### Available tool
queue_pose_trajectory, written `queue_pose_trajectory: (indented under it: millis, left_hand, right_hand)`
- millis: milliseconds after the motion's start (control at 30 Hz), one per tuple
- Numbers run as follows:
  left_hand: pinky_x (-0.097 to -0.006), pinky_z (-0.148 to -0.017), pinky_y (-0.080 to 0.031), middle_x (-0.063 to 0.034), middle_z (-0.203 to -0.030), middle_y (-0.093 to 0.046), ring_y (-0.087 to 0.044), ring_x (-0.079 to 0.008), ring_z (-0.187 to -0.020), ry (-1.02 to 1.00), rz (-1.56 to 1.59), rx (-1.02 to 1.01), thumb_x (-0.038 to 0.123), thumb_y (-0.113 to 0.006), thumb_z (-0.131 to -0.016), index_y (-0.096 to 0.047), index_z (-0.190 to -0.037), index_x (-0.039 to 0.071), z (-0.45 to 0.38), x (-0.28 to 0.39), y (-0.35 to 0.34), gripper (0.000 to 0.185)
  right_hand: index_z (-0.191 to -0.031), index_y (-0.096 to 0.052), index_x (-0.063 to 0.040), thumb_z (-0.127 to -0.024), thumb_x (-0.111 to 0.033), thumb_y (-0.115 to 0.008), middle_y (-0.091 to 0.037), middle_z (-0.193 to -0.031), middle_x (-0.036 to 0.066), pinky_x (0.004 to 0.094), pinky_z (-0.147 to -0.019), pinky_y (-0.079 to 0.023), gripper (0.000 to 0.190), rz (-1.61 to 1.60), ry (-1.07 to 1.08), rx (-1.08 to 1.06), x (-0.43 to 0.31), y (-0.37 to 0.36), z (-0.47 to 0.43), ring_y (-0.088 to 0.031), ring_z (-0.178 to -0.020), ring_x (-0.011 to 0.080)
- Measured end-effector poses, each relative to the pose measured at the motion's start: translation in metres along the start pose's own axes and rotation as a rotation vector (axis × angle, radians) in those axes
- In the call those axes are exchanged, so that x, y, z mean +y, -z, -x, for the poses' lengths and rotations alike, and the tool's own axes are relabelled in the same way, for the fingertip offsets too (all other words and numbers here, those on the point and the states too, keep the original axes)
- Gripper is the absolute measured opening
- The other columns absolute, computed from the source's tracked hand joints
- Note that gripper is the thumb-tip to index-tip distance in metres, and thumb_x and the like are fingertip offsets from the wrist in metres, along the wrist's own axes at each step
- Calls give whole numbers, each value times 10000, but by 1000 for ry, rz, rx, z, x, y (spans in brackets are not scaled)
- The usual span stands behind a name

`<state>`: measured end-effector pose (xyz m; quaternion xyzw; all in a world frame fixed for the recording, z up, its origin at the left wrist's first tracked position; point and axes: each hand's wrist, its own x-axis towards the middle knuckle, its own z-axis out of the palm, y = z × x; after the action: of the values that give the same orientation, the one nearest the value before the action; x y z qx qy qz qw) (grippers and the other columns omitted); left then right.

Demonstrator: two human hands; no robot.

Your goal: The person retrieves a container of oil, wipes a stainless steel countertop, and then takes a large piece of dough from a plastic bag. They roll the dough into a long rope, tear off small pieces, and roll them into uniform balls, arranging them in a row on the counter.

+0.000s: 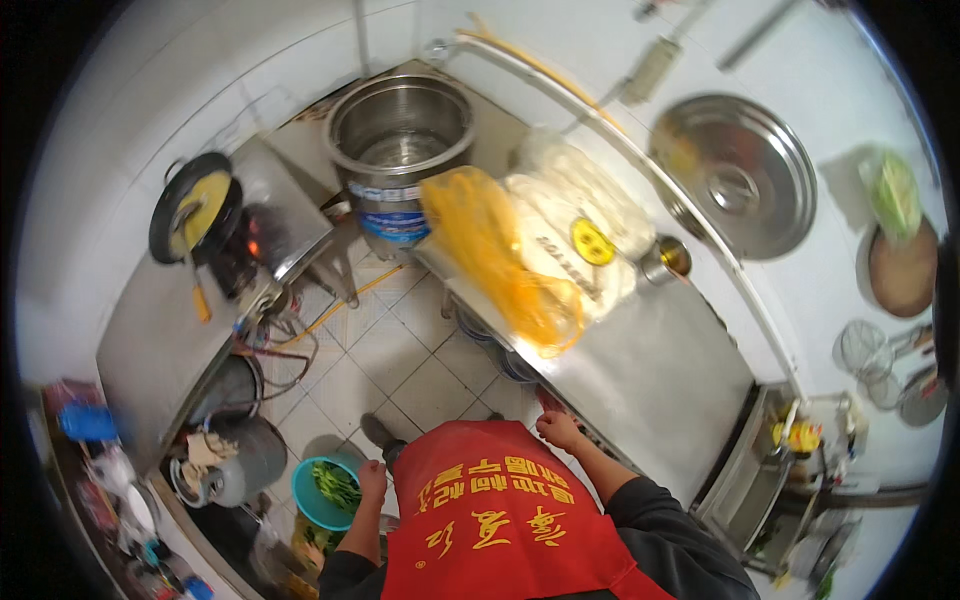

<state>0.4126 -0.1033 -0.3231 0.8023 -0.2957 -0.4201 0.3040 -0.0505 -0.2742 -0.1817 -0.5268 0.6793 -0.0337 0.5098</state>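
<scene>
My left hand (373,481) hangs at my left side with its fingers curled. It overlaps the right rim of a turquoise plastic basin (301,487) that contains green leafy vegetables (335,486). Whether the fingers grip that rim I cannot tell. On the other side, my right hand (559,432) is closed in a loose fist beside the front edge of the stainless steel counter (667,360), and nothing shows in it. Something reddish (550,400) lies just beyond its knuckles, partly hidden under the counter. My red apron (487,517), with yellow writing, fills the bottom middle.
At left a black wok (163,225) with yellow liquid and a ladle sits by a burner flame (253,246). Below is a gas cylinder (251,457). A large steel pot (399,169) stands in the corner. Orange plastic bags (480,240) and white packages (559,217) lie on the counter.
</scene>
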Motion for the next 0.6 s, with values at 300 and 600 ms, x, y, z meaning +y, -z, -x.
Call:
queue_pose_trajectory:
  millis: [300, 600]
  left_hand:
    - [-433, -975, -430, -238, -1211, -502, -502, -386, -1151, -700, -489, -334, 137, -646, -804, -475, -1256, -9, -10, 329, -113, 504]
    - [-523, -1103, -292, -219, -1528, -162, -179, -414, -1409, -1238, -1078, -304, 105, -739, -717, -244, -1495, 106, -128, 568, -170, 923]
  right_hand:
    - [-914, -661, 29, -868, -189, -570, -670, -802, 92, 302, -677, -513, 240, -385, -91, 152, 49, 37, 54, -640, -732, 176]
    - [-1135, -569, 39, -924, -247, -606, -650, -967, 108, 321, -727, -550, 357, -1049, -219, 133, -44, 101, 2, -646, -874, 209]
